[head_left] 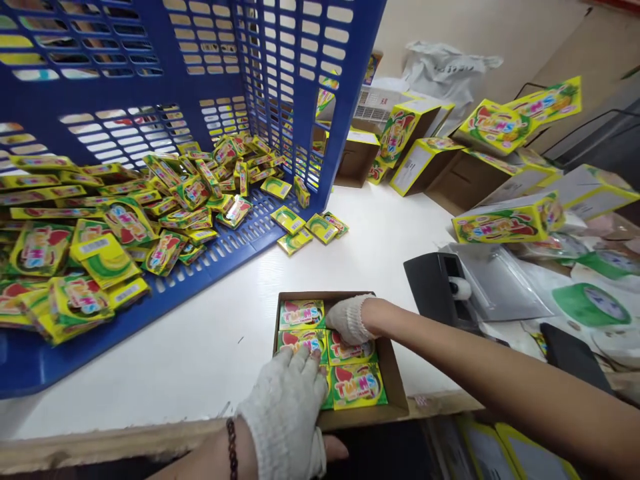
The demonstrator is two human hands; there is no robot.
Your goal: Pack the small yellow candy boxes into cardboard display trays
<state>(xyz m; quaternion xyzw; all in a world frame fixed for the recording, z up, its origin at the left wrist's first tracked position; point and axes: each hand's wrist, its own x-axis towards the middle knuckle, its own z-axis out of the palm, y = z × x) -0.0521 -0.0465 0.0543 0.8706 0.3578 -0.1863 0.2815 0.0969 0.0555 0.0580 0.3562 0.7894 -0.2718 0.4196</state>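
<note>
An open cardboard box (393, 373) sits at the table's front edge, with small yellow-green packets marked TWINS laid in two columns. My left hand (287, 407), in a white knit glove with bare fingertips, lies flat with its fingers stretched over the left-column packets. One packet (302, 313) shows beyond its fingertips, and another packet (358, 385) lies at the near right. My right hand (349, 320), also gloved, reaches into the box's far right corner. Its fingers are curled downward; whatever is under them is hidden.
A blue plastic basket (220, 263) tipped on its side holds many packets, with several loose packets (321, 228) at its mouth. Yellow display boxes (500, 223) are piled at the back right. A black tape dispenser (434, 287) and green tape roll (590, 305) lie to the right.
</note>
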